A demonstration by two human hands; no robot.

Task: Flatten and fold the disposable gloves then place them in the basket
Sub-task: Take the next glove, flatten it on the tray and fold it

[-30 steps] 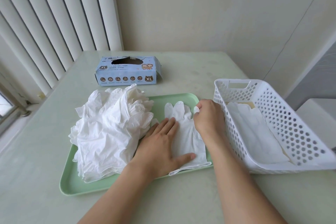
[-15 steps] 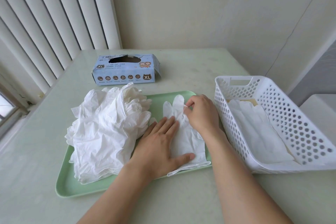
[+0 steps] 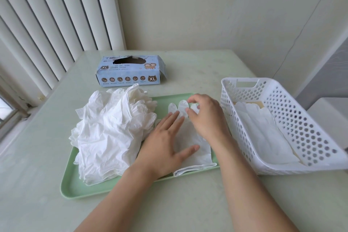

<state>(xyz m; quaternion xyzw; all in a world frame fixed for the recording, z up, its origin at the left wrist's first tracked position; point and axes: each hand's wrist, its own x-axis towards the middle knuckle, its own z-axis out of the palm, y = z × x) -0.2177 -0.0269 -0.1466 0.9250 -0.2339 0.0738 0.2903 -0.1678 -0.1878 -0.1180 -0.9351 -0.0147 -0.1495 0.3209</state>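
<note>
A flat white disposable glove (image 3: pixel 195 149) is pressed onto the pale green plastic tray (image 3: pixel 73 190) by the flat, open left hand (image 3: pixel 165 147), hemmed in by a crumpled white glove heap (image 3: pixel 111 133) and a perforated white plastic basket (image 3: pixel 301 128), while the right hand (image 3: pixel 207 118) hovers with its grip loosely curled on nothing.

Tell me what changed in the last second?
The right hand slid from the glove's basket-side edge inward over its fingertips, fingers curled there. The left hand stayed flat on the glove; the glove pile, tray, box and basket didn't move.

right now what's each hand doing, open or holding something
Left hand: open, fingers straight, pressing flat on the glove on the tray.
Right hand: fingers curled at the glove's fingertips; whether it pinches them cannot be told.
</note>
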